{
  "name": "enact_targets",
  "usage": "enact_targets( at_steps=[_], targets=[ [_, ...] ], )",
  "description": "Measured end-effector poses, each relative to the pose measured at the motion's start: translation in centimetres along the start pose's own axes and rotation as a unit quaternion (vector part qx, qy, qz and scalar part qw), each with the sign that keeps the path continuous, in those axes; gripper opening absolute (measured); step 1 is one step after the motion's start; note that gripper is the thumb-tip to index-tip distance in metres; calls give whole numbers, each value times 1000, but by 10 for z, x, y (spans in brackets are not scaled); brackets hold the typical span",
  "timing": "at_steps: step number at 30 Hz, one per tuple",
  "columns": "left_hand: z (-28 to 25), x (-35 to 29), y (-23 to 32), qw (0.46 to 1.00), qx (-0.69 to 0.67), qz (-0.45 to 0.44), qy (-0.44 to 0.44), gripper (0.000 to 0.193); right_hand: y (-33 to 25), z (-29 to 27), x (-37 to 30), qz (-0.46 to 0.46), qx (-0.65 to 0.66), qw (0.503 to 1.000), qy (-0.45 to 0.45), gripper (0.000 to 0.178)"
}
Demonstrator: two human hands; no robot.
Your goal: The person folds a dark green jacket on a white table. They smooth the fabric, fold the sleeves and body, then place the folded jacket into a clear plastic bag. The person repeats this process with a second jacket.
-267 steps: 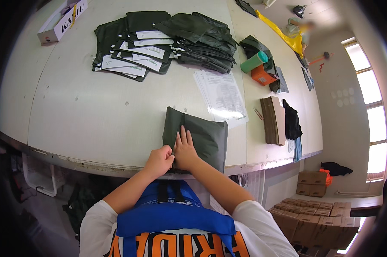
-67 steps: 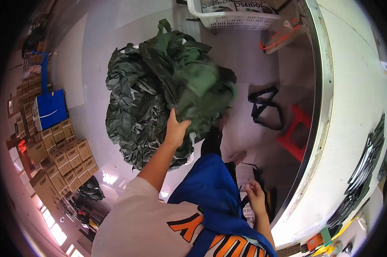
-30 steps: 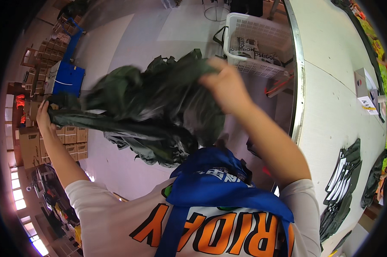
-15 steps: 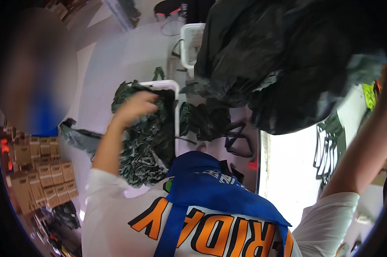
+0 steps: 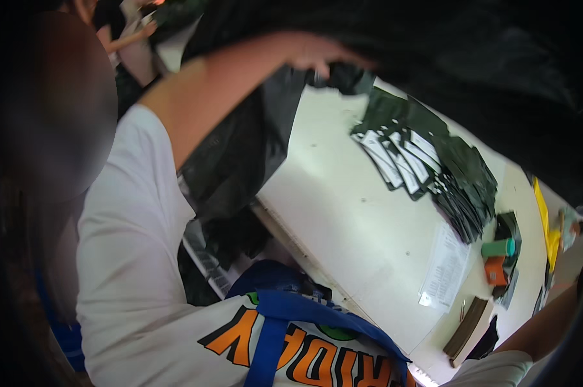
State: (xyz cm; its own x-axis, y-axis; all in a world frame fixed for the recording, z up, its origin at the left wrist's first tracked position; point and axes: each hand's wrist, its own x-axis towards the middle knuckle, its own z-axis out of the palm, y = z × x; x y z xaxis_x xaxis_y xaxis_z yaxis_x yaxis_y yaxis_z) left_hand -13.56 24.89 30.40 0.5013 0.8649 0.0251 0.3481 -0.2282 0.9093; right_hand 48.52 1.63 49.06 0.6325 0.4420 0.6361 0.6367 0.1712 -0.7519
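1. Left hand, blurred, touches the dark bundle raised above the worktop; cannot tell its grip.
2. Right hand out of view, grip unseen.
3. Beyond, papers, then dark packages.

the dark sheeting looks like thin, creased plastic with a dull sheen; the desk is smooth and faintly glossy; the paper sheets look smooth; the brown cardboard is matt; the blue apron and white shirt are matt cloth
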Motion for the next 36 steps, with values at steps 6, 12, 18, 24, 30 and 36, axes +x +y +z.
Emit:
enact_targets(
  at_steps=[6,12,18,24,30,36],
  targets=[
    [38,166,185,939,111,309,98,79,38,-101,-14,11,-100,993,66,39],
    [158,262,1,953,176,205,-138,78,53,5,-131,92,-63,987,-120,42],
    [207,90,-170,885,-317,-322,-109,70,48,186,-359,190,-160,842,-478,46],
    [228,-8,-228,933,-203,-286,79,78,80,193,-502,66,-60,739,-667,47],
    [245,-22,-134,931,349,104,-32,107,184,176,-413,91,-409,865,-274,87],
    [217,19,-217,846,466,205,-159,29,241,145,-408,403,-341,695,-488,66]
  ],
)
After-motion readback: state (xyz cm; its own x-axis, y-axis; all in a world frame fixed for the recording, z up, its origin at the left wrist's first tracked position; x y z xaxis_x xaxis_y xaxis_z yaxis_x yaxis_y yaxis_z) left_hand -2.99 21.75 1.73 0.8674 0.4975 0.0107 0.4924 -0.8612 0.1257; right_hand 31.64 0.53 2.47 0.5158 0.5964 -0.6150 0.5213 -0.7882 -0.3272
